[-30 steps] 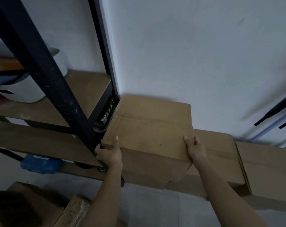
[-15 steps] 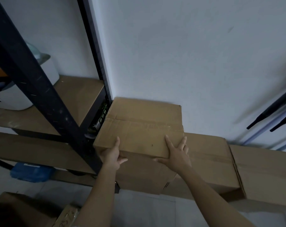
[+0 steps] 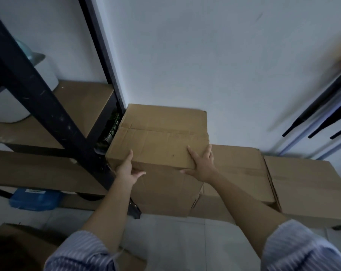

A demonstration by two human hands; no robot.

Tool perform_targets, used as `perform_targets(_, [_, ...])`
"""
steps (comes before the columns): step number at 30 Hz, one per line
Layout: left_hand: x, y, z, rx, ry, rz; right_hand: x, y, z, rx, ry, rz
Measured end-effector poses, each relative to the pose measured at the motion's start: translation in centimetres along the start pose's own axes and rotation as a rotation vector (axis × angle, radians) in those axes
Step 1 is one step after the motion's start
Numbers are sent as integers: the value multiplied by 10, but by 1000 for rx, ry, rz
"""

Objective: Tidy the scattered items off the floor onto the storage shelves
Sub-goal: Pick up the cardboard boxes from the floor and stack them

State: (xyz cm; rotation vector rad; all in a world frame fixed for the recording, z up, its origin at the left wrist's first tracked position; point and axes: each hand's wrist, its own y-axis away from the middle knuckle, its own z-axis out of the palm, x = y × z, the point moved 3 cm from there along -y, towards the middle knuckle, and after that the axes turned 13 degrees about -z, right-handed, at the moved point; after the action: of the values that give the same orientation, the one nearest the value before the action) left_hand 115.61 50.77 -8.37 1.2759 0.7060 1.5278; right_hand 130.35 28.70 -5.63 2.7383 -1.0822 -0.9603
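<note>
Both hands, left (image 3: 126,170) and right (image 3: 202,165), press spread fingers on box (image 3: 160,137), beside shelf (image 3: 83,98), not yet shelved.

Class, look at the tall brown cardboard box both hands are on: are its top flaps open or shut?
Shut: the tall brown cardboard box has flat top flaps meeting along one seam.

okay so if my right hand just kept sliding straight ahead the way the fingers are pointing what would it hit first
Your right hand lies flat on the cardboard box, fingers aimed away from you across its top. Sliding on, it would probably meet nothing but bare box top, then the white wall behind the box; depth there is hard to judge.
</note>
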Motion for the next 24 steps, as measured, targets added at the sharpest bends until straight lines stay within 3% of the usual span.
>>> perform_targets(3, [-20, 16, -8, -2, 20, 30, 6, 9, -8, 62, -47, -7])
perform_targets(10, [-71, 67, -17, -17, -318, 167, -13, 60, 3, 299, 9, -99])
perform_targets(17, [-121, 144, -37, -5, -538, 446, -39, 140, 13, 270, -2, -382])
perform_targets(24, [-214, 216, -91, 95, -538, 591, -41, 249, 13, 224, -27, -540])
